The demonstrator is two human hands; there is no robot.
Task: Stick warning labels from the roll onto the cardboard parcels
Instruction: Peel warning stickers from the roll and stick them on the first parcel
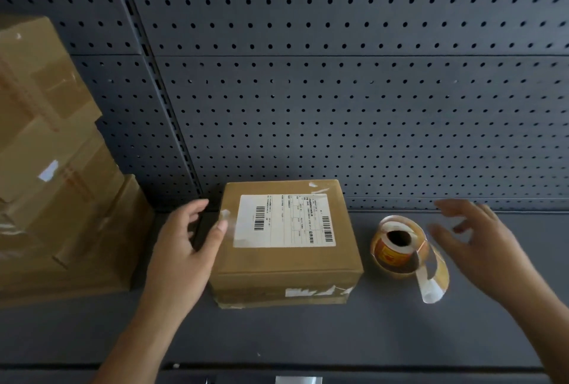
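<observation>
A small cardboard parcel [286, 263] with a white shipping label [284, 220] on top lies on the dark grey shelf [308, 337]. My left hand [184, 245] is spread against the parcel's left side, thumb touching its top edge. To the right of the parcel lies the roll of warning labels [397, 248], orange and red, with a loose strip of backing paper [431, 285] curling toward me. My right hand [480, 242] hovers just right of the roll with fingers apart, holding nothing.
A stack of larger taped cardboard boxes [52, 168] fills the left side of the shelf. A dark perforated back panel [338, 91] rises behind everything. The shelf's front edge [308, 368] runs along the bottom of the view.
</observation>
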